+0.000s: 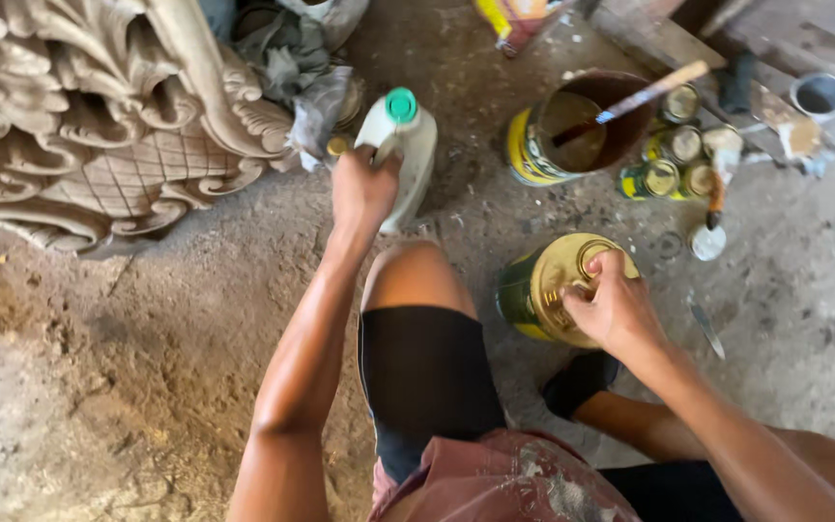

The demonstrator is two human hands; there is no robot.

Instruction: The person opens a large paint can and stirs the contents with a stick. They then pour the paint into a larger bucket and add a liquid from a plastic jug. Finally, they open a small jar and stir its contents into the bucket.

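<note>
Dusty floor, left hand (361, 189) gripping white jug (404, 155), right hand (611, 307) on yellow tin (543, 290)

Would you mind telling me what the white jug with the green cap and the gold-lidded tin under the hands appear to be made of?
The white jug with the green cap, gripped by the left hand, looks like matte moulded plastic: opaque, soft-edged, with a screw cap. The gold-lidded round tin, under the right hand, looks like metal: its lid gleams brassy, with a pressed rim and a green and yellow printed side.

White jug (408, 155) with green cap, upright on floor; closed yellow-green can (558, 290) tilted nearby.
</note>
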